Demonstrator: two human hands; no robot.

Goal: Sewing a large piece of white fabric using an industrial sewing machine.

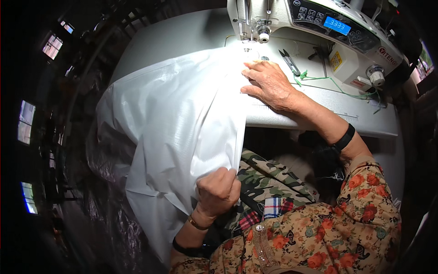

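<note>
A large white sheet of smooth, slightly shiny material (169,105) drapes over the machine table's left part and hangs toward my lap. Its straight folded edge runs from the sewing machine's needle area (247,45) down to my left hand (218,189), which is closed in a fist around that edge. Just in front of the presser foot, my right hand (269,84) rests its fingertips on the sheet's edge, thumb apart from the fingers. Small thread snips (289,62) lie to the right of the needle, beside green thread (328,78).
The white sewing machine head (278,13) with a lit control panel (337,25) rises above the table (315,116). A dark metal tool (321,59) lies by the machine's base. Crumpled clear plastic (109,223) hangs at the left. Camouflage cloth (273,176) covers my lap.
</note>
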